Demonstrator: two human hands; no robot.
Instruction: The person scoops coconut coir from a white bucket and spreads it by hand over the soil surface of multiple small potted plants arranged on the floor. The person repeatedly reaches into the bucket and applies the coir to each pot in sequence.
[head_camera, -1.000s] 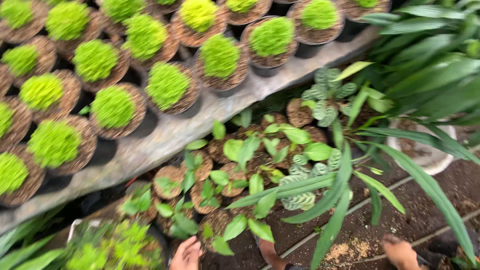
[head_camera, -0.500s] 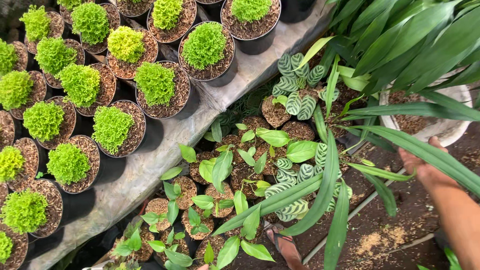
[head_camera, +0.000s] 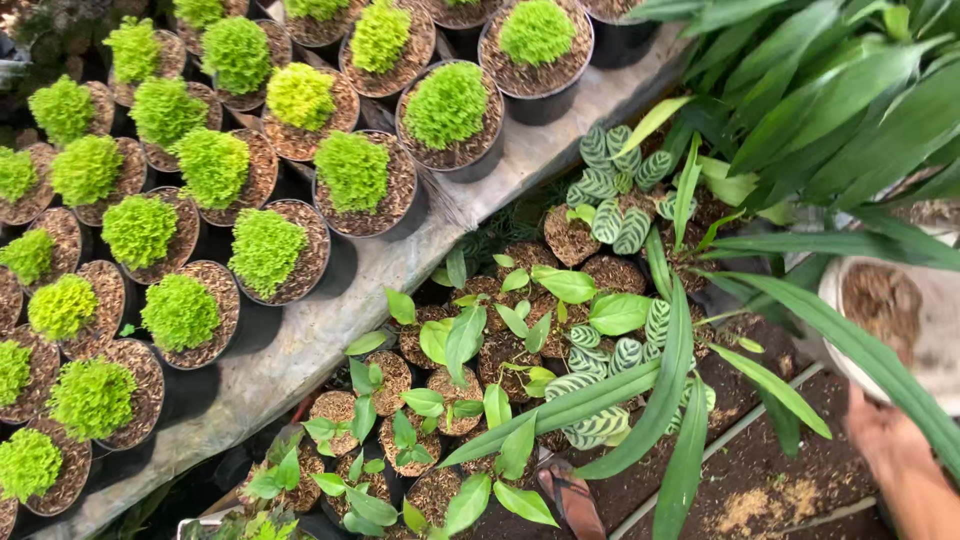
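Only the right hand (head_camera: 885, 440) and its forearm showed, at the lower right corner. Both were bare: no glove, no sleeve, no ring, watch or band on the wrist. The fingers were partly hidden behind a long green leaf (head_camera: 860, 350). The left hand was out of view

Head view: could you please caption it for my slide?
A right hand touches a white pot of soil beside small potted seedlings.
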